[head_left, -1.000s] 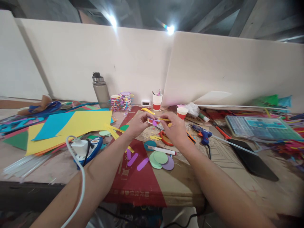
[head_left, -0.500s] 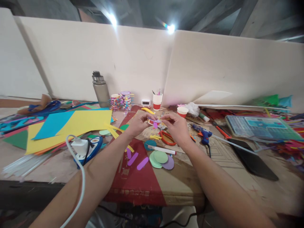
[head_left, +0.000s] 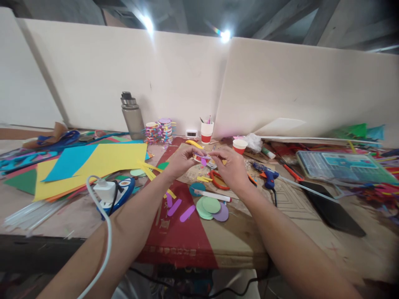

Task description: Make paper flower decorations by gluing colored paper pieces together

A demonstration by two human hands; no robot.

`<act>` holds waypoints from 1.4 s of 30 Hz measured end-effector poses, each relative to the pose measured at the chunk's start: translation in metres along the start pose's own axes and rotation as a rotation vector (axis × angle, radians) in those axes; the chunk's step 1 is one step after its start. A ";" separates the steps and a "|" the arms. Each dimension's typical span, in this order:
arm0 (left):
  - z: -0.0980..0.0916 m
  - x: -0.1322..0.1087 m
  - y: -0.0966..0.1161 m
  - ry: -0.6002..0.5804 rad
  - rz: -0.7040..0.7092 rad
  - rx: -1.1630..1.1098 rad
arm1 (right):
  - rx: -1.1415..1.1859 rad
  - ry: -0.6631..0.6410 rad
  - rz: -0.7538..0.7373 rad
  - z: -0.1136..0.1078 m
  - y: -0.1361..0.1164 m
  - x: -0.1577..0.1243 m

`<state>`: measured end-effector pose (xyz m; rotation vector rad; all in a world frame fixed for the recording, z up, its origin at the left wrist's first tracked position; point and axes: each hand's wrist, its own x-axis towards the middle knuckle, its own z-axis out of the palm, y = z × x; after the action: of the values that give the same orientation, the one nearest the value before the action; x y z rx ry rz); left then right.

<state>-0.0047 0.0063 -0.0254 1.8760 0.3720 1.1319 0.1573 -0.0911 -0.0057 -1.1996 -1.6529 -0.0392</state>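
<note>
Both hands are raised over the table, close together. The left hand [head_left: 182,162] has thumb and fingers closed on a small paper piece [head_left: 198,158]. The right hand [head_left: 231,167] is at the other side of that piece, its thumb and fingertips drawn narrow; whether they grip a scrap or only touch the edge cannot be told. The piece sits between the two sets of fingertips, clear of the table.

Risks, as judged: a hard squeeze from the left fingers could crease the paper. A tug from the right could bend or tear loose the purple tab [head_left: 203,162]. If the left grip slackened, the piece could fall among the scissors [head_left: 220,181] and yellow strips [head_left: 204,179] below the hands. The glue gun [head_left: 270,179] lies to the right of the right hand; its heat cannot be determined, but a careless reach that way could catch its tip or cord.

Orientation: the piece appears wider than tall, its longer direction running across from left hand to right hand, roughly level. Its purple top faces upward, and the tab hangs down on the wearer's side. Finer tilt is masked by the fingers.
</note>
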 end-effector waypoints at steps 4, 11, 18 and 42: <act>-0.001 0.000 -0.002 -0.005 0.012 0.007 | -0.026 0.009 -0.038 0.001 0.002 0.000; -0.002 0.001 -0.005 -0.008 0.012 0.005 | -0.043 -0.022 -0.079 0.001 0.003 -0.001; 0.001 0.001 0.000 -0.004 0.009 -0.008 | -0.048 -0.057 -0.072 -0.001 0.000 0.000; 0.014 -0.002 0.000 -0.040 -0.304 -0.256 | 0.218 -0.096 0.288 0.001 0.010 0.005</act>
<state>0.0056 -0.0025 -0.0289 1.5549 0.4504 0.8896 0.1639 -0.0825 -0.0075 -1.2731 -1.5073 0.3747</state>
